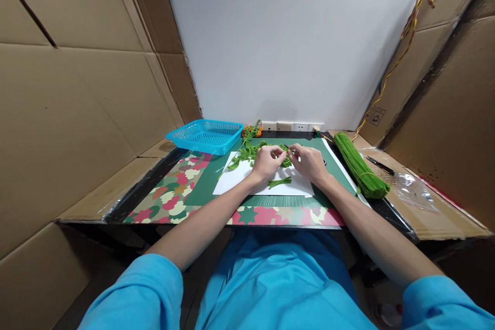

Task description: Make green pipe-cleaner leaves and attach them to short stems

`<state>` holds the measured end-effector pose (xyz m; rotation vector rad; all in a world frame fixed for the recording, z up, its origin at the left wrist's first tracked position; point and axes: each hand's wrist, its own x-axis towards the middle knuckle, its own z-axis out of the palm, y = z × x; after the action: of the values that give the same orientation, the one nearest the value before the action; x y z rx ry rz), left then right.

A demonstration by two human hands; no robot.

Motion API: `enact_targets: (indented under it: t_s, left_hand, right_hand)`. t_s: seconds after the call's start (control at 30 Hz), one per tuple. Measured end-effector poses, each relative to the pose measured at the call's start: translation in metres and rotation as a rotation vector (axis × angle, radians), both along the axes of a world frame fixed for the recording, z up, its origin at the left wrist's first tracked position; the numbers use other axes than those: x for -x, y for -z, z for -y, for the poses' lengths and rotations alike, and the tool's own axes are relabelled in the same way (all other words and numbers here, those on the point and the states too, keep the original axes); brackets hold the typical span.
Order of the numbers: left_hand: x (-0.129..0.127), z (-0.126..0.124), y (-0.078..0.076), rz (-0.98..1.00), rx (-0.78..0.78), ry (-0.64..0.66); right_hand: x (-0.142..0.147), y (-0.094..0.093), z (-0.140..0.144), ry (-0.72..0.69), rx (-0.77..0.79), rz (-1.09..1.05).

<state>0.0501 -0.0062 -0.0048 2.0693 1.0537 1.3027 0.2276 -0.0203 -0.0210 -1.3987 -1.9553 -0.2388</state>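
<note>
I am sitting at the table [116, 206] with both arms stretched forward, my left hand [266, 162] and my right hand [309, 162] meeting over a white sheet of paper [235, 178]. Both hands are curling closed, fingertips pinching a green fuzzy wire [286, 153] between them (just how the wire is bent inside my fingers is too small to tell). The wire is sitting at the far edge of the paper, in the gap where my two hands are touching it.

A short green piece [280, 182] is lying loose on the paper just below my hands. A tangle of more green pieces [247, 152] is spreading out to the left of my left hand, partly on the paper and partly on the green mat [209, 178] beneath it. A thick bundle of green wires [359, 167] is lying at an angle on the right side of the table, well apart from my right hand. A blue basket [204, 135] is resting at the far left corner, with a small orange and green item [249, 130] just beside it. A black tool [381, 165] is lying on the cardboard [436, 216] at the right, beyond the bundle.
</note>
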Motion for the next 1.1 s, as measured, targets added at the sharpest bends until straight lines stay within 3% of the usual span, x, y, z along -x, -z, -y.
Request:
enact_targets:
  t_s: [0.3,0.77,0.97,1.1]
  left_hand:
    - [0.0002,0.0011,-0.0012,-0.039,-0.002,-0.041]
    - [0.0008,-0.008,0.0018,0.075,-0.008,-0.031]
    - [0.0015,-0.0065,-0.0009,0.193,0.172,0.09]
    - [0.0016,-0.0057,0.0009,0.195,0.214,0.182]
  right_hand:
    - [0.0012,-0.0026,0.0042,0.012,-0.038,0.023]
    - [-0.0015,0.0008,0.0005,-0.057,-0.056,-0.121]
    - [0.0005,0.0029,-0.0047,-0.233,0.021,-0.304]
    - [0.0025,0.0047,-0.0052,-0.3,0.047,-0.366]
